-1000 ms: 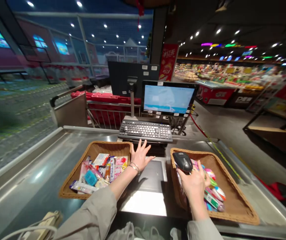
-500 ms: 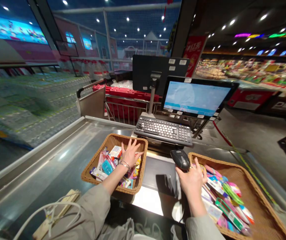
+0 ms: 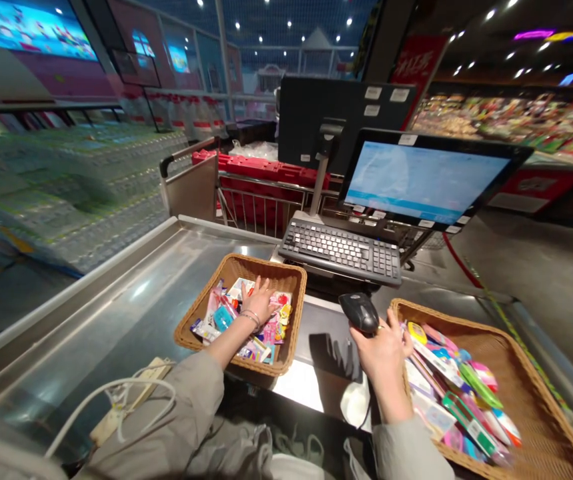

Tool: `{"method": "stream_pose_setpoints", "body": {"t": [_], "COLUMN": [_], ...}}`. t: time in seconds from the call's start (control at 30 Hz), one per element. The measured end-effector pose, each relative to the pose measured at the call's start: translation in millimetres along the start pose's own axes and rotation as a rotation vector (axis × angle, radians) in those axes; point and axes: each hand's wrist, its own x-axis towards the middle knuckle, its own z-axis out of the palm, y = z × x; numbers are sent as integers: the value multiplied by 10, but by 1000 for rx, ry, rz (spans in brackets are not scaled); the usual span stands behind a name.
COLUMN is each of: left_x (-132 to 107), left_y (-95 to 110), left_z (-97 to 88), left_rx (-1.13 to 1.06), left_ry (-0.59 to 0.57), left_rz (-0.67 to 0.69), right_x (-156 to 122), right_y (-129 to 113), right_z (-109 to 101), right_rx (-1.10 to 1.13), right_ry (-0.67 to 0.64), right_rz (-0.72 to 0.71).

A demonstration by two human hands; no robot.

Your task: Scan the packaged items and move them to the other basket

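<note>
My left hand (image 3: pixel 259 301) reaches into the left wicker basket (image 3: pixel 196 312) and rests, fingers spread, on several small colourful packets (image 3: pixel 222 317). My right hand (image 3: pixel 381 343) grips a black handheld barcode scanner (image 3: pixel 360 311) over the flat scanner plate (image 3: pixel 326 333) between the two baskets. The right wicker basket (image 3: pixel 516 360) holds several bright packets (image 3: pixel 459 393) beside that hand.
A keyboard (image 3: pixel 343 250) and a tilted lit screen (image 3: pixel 426 180) stand behind the baskets. The steel checkout counter (image 3: pixel 116 300) runs to the left, with a white cable (image 3: pixel 116 400) at its near edge. Red shopping baskets (image 3: pixel 261 173) and a metal cart lie beyond.
My left hand moved from the scanner plate near the keyboard leftwards into the left basket and now lies on the packets. My right hand kept the scanner. The camera view shifted left.
</note>
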Motion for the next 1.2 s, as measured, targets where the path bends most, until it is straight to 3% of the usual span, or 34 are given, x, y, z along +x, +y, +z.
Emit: {"method": "stream_pose_setpoints", "body": {"t": [0.27,0.63,0.93,1.1,1.2], "left_x": [75,113,138,177,206], "left_y": [-177,-185,-176,-169,-205], "left_z": [141,384,314,216,173], "left_rx": [151,167,-42,-140,-138], "left_ry": [-275,-337,-249,-143,-58], "left_rz": [57,210,272,163,12], "right_x": [-17,-74,-107,-117,-126], "right_y": [34,152,206,176,163], "right_z": [37,61,50,21,6], "right_rx": [-8,-7,-44,-44,-42], "right_ry": [-30,-16,-2,-4,-13], "right_rz": [-9,11,-4,-9,-7]}}
